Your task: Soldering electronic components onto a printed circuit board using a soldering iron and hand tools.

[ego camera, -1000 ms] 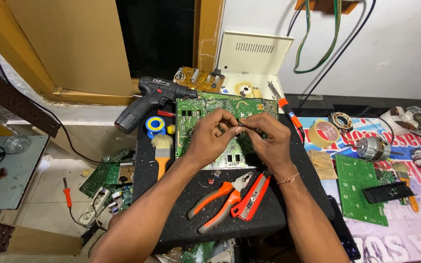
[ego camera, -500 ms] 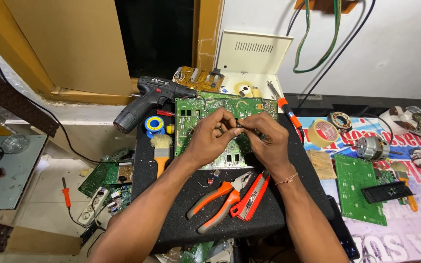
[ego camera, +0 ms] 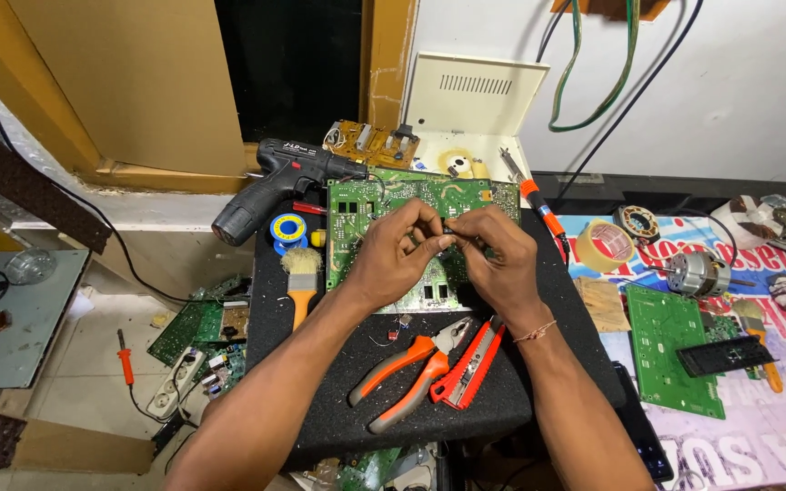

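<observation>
Both hands meet over a green circuit board [ego camera: 366, 205] lying on a black foam mat [ego camera: 320, 373]. My left hand [ego camera: 393, 255] and my right hand [ego camera: 498, 259] pinch a small dark part [ego camera: 448, 229] between their fingertips, held just above the board. Near my wrists lie orange-handled pliers [ego camera: 402, 373] and a red utility knife [ego camera: 470, 364]. A thin band circles my right wrist.
A black drill [ego camera: 275, 182], a blue solder spool [ego camera: 288, 227] and a brush [ego camera: 302, 277] lie left of the board. An orange-handled soldering iron [ego camera: 539, 205], tape roll [ego camera: 604, 245], small motor [ego camera: 698, 273] and another green board [ego camera: 675, 350] sit to the right. Scrap boards litter the floor.
My two hands have shifted slightly while working the small part together over the board. The tools on the mat have not moved.
</observation>
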